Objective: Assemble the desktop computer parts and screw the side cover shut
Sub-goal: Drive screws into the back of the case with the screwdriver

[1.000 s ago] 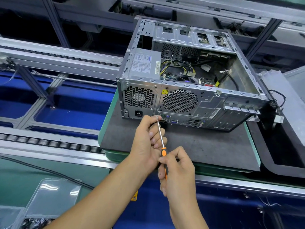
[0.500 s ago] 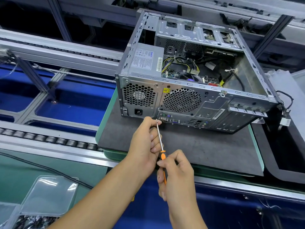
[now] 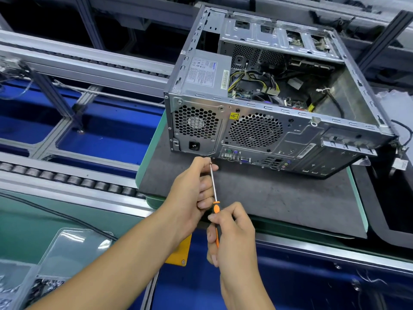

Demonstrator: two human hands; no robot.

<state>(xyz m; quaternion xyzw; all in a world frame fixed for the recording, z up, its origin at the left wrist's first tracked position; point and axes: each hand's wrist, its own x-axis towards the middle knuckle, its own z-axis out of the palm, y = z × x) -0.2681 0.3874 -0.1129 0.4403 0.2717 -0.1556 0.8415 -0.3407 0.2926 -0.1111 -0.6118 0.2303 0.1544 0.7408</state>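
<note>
light: we see bright, even light from above | glare: white sheen on the clear plastic bag [image 3: 73, 245] at lower left and the computer case [image 3: 263, 130] metal | shadows: soft, dark at top of frame | focus: centre sharp | edges: we see rails bowed, corners smeared

Yellow warning triangle sticker [image 3: 234, 116] on computer case [image 3: 257, 133] rear panel, power supply label [image 3: 202, 71] print too small to read

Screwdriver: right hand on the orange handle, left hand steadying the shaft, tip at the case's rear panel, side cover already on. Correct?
Not quite. The head view shows the side cover is off: the computer case lies open-topped, cables exposed. The rest holds: right hand on the screwdriver handle, left hand steadying the shaft, tip at the rear panel.
</note>
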